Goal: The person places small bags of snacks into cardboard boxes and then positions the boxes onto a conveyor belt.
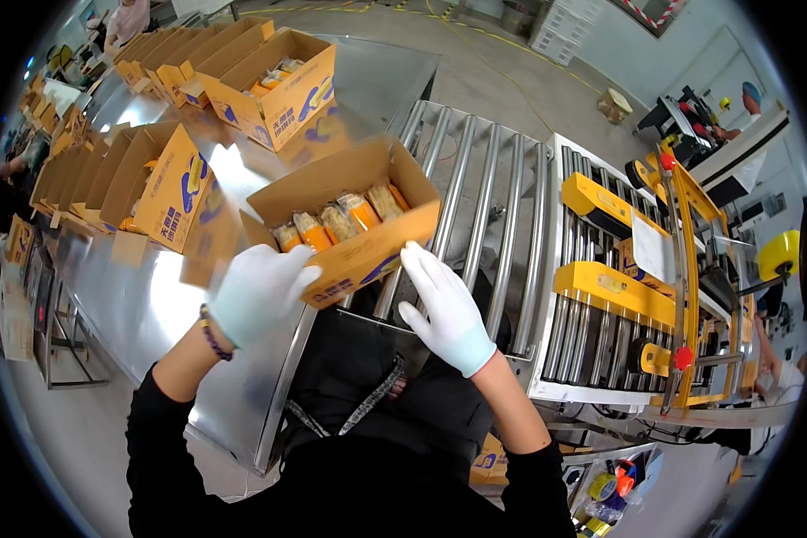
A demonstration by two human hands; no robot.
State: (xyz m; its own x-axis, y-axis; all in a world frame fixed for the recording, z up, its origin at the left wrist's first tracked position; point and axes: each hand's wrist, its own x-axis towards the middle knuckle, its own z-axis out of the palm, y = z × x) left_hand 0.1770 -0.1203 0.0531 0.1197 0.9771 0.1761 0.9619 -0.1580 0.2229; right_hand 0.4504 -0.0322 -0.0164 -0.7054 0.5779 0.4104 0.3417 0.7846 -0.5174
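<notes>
An open cardboard carton [376, 250] of wrapped snack bars [356, 212] sits tilted across the join between the metal table and the roller conveyor. My left hand [262, 286], in a white glove, is at the carton's near left corner, its fingers bent against the wall; whether it grips the wall is hard to tell. My right hand [440, 302], gloved too, has its fingertips on the near wall by the right corner, thumb apart from the fingers. The bars stand in a row inside, in clear and orange wrapping.
More open cartons stand in two rows on the steel table [370, 67], at the left and far left. Right of the roller conveyor [467, 202] stands a yellow-framed carton sealing machine [615, 292] with a carton inside. Rolls of tape [603, 486] lie at lower right. Other people work farther off.
</notes>
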